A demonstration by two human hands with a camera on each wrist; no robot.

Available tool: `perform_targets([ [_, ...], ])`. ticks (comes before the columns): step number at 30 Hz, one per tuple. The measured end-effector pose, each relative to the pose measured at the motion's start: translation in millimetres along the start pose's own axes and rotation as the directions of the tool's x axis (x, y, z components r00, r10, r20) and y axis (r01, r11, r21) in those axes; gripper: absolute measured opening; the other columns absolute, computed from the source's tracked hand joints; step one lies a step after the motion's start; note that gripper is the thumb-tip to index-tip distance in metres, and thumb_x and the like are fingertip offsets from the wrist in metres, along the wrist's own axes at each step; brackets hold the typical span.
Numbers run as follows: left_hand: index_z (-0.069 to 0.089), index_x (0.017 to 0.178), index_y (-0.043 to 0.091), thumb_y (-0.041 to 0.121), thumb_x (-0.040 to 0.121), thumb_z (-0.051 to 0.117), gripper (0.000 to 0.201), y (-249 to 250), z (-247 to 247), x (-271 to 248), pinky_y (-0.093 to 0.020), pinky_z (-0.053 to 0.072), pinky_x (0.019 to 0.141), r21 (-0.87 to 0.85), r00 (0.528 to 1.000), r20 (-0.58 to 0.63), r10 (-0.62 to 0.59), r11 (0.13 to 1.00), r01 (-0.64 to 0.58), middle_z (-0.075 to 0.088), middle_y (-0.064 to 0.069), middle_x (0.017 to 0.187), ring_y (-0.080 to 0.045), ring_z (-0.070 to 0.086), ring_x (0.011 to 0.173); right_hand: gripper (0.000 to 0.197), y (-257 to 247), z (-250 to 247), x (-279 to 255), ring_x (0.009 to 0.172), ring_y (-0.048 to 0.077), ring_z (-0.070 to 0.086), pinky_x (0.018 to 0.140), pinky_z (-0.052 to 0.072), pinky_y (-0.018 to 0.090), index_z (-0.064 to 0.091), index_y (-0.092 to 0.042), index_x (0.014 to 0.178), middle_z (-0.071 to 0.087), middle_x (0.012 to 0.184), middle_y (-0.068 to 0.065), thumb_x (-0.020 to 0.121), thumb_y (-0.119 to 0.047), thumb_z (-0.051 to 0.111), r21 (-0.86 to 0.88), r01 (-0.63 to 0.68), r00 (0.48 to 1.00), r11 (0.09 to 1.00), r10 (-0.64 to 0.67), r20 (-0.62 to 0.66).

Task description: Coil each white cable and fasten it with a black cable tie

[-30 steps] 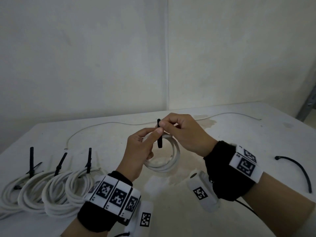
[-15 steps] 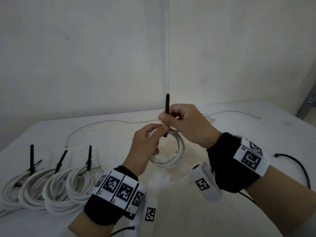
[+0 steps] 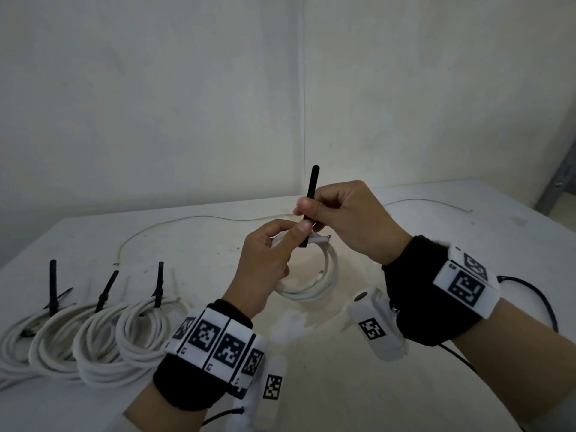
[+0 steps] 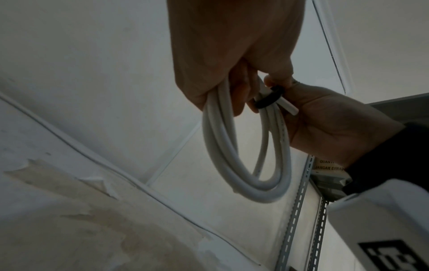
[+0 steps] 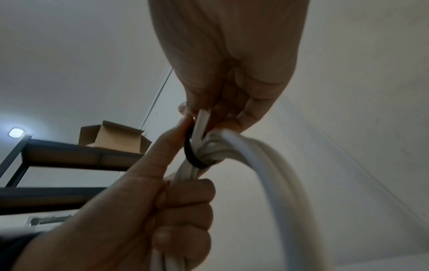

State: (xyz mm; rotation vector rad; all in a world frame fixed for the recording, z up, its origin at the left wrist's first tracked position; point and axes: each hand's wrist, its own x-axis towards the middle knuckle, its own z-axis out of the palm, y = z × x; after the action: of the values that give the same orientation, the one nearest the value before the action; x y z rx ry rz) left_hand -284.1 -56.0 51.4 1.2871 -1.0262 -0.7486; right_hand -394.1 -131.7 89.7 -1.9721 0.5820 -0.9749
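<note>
The coil of white cable (image 3: 307, 275) is held up above the table (image 3: 405, 369), toward 12 o'clock from the wrists, and its strands are gripped by the curled fingers of the left hand (image 3: 268, 263). A black cable tie (image 3: 310, 207) is looped round the bundle at the coil's top, and its upright tail is pinched between thumb and fingers of the right hand (image 3: 349, 219). In the wrist views the loop is seen to sit loosely, with a short cable end (image 4: 287, 107) sticking out through it. If the tail is drawn while the left grip is slack, strands could be let slip out of the loop and the coil could spring open; the free end could also be left uncaught. Three tied coils (image 3: 93, 335) lie at 9 o'clock, an uncoiled cable (image 3: 187, 219) at 12, and a spare tie (image 3: 542, 300) at 3.
</note>
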Motion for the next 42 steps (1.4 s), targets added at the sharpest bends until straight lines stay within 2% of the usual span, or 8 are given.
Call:
perform_targets([
  [5,0.062,0.074,0.017,0.019,0.089,0.057,0.015,1,7,-2,-0.016,0.031,0.041,-0.010,1.000,0.003,-0.008,1.000,0.008,0.046,0.013,0.036,-0.004,0.031,0.034,0.032,3,4,3,0.044,0.000,0.053,0.049,0.043,0.013,0.056,-0.015,0.057,0.056,0.047,-0.012,0.088,-0.017,0.059,-0.079,0.027,0.990,0.996,-0.038,-0.133],
  [11,0.062,0.074,0.015,0.017,0.090,0.057,0.016,4,4,-1,-0.014,0.027,0.037,0.035,0.999,0.039,-0.011,0.999,0.009,0.043,0.013,0.034,-0.004,0.030,0.032,0.036,9,10,6,0.040,0.001,0.049,0.052,0.045,0.021,0.054,-0.018,0.053,0.053,0.040,-0.012,0.089,-0.019,0.058,-0.033,-0.019,0.981,0.999,0.013,-0.195],
  [17,0.064,0.074,0.013,0.018,0.087,0.060,0.015,6,-4,4,-0.016,0.028,0.038,0.029,0.999,-0.031,0.023,0.999,-0.022,0.045,0.012,0.035,-0.004,0.031,0.034,0.026,-2,12,4,0.054,0.013,0.050,0.054,0.045,0.024,0.055,-0.010,0.063,0.054,0.057,0.005,0.087,-0.015,0.060,0.008,0.057,0.992,0.998,-0.056,-0.116],
  [27,0.064,0.076,0.009,0.017,0.085,0.062,0.012,8,-7,1,-0.015,0.028,0.038,0.043,1.000,-0.009,0.023,0.999,-0.023,0.042,0.013,0.036,-0.004,0.031,0.034,0.022,0,13,7,0.055,0.013,0.054,0.058,0.048,0.028,0.056,-0.011,0.065,0.057,0.058,0.006,0.087,-0.011,0.060,0.025,0.044,0.991,0.999,-0.040,-0.124],
  [30,0.063,0.073,0.010,0.020,0.086,0.060,0.017,8,-13,4,-0.018,0.026,0.039,-0.012,0.999,-0.039,-0.011,1.000,0.010,0.036,0.012,0.035,-0.004,0.027,0.035,0.017,6,14,4,0.072,0.015,0.057,0.075,0.050,0.034,0.057,-0.015,0.077,0.061,0.076,0.009,0.091,-0.021,0.052,0.079,0.026,0.999,0.997,-0.023,-0.035],
  [33,0.061,0.068,0.013,0.025,0.087,0.058,0.022,11,-22,8,-0.018,0.023,0.039,-0.130,0.995,-0.092,-0.024,0.992,0.012,0.026,0.011,0.039,-0.006,0.021,0.036,0.035,13,12,-5,0.088,0.010,0.058,0.088,0.047,0.023,0.055,-0.018,0.096,0.060,0.091,0.000,0.091,-0.042,0.030,0.113,-0.110,0.993,0.987,0.105,0.047],
  [36,0.057,0.062,0.016,0.026,0.088,0.057,0.028,11,-25,9,-0.016,0.023,0.038,-0.179,0.992,-0.126,-0.030,0.984,0.007,0.024,0.010,0.041,-0.006,0.020,0.036,0.056,16,17,-15,0.084,0.011,0.062,0.085,0.050,0.024,0.058,-0.013,0.107,0.065,0.089,0.006,0.088,-0.051,0.021,0.124,-0.175,0.978,0.977,0.157,0.140],
  [42,0.055,0.063,0.015,0.029,0.089,0.056,0.029,10,-26,6,-0.016,0.023,0.036,-0.181,0.991,-0.129,-0.043,0.983,0.019,0.024,0.010,0.040,-0.006,0.020,0.035,0.040,16,33,-17,0.052,0.006,0.049,0.058,0.042,0.017,0.057,-0.013,0.091,0.043,0.064,0.001,0.098,-0.036,0.025,0.170,-0.181,0.979,0.969,0.162,0.121],
])
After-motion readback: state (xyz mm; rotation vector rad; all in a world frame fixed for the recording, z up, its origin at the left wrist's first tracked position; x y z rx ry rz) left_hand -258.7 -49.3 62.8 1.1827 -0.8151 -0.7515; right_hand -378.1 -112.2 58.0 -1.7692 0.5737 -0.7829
